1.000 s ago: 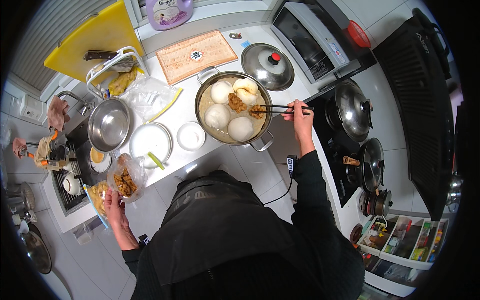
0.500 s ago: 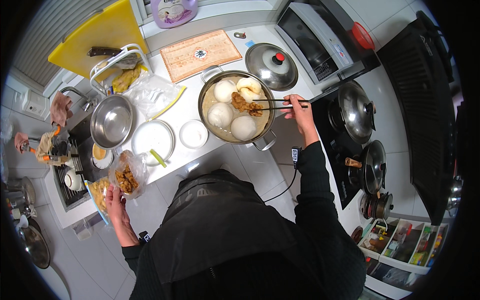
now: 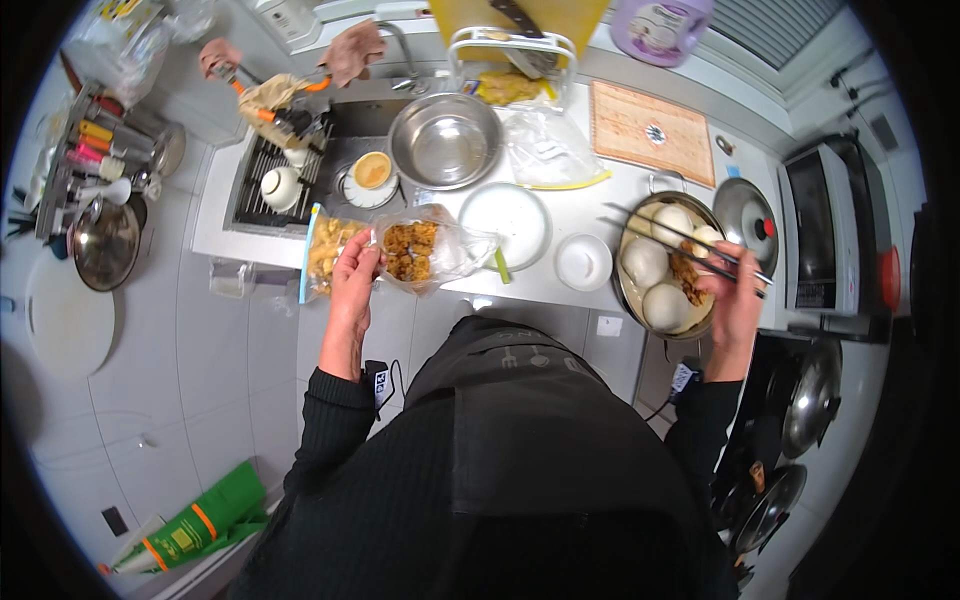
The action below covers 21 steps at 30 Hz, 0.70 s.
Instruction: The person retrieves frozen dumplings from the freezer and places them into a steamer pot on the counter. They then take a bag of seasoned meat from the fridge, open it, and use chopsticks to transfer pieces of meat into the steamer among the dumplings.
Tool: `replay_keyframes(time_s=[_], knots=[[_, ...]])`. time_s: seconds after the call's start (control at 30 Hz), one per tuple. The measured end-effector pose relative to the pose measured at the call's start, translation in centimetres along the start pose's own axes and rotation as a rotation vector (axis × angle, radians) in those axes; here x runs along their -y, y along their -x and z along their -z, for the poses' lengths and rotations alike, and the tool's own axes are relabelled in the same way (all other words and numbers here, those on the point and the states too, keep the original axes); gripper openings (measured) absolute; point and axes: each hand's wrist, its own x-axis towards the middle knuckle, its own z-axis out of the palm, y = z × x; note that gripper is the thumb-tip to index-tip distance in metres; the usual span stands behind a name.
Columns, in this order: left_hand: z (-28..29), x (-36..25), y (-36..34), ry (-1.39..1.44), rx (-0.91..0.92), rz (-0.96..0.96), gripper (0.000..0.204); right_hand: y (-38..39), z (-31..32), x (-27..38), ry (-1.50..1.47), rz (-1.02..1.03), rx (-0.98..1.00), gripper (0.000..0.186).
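My left hand [image 3: 352,275] pinches the edge of a clear plastic bag [image 3: 440,218] with brown fried pieces [image 3: 410,250] inside. Right beside it, a zip bag of yellowish pieces [image 3: 325,250] touches or lies behind the fingers; which one I cannot tell. Over the steel pot [image 3: 620,288] at the right, my right hand [image 3: 735,300] holds dark chopsticks [image 3: 672,232]. Their tips point toward the pot's far left rim, with nothing seen between them. Several white buns [image 3: 664,307] sit in the pot, with more brown fried pieces [image 3: 688,272] among them.
A white plate [image 3: 505,222] with a green stalk [image 3: 502,265] and a small white bowl [image 3: 584,262] stand between my hands. Behind are a steel basin [image 3: 445,140], a cutting board [image 3: 650,130] and a pot lid [image 3: 745,215]. The sink [image 3: 350,130] lies left, a microwave [image 3: 825,230] right.
The view has swung left, so the counter sits further right in the picture. The chopsticks have come away from the fried pieces and now slant across the pot. My left hand still holds the bag.
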Motion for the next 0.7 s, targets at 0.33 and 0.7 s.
replay_keyframes(time_s=[0.33,0.7], knots=[[1.0,-3.1,2.0,0.19,0.041,0.107,0.045,-0.2,-27.5,-9.8,0.312,-0.064,0.707,0.024],[1.3,-3.9,0.5,0.185,0.162,0.069,0.05,-3.7,-32.6,-16.7,0.238,-0.271,0.501,0.026]])
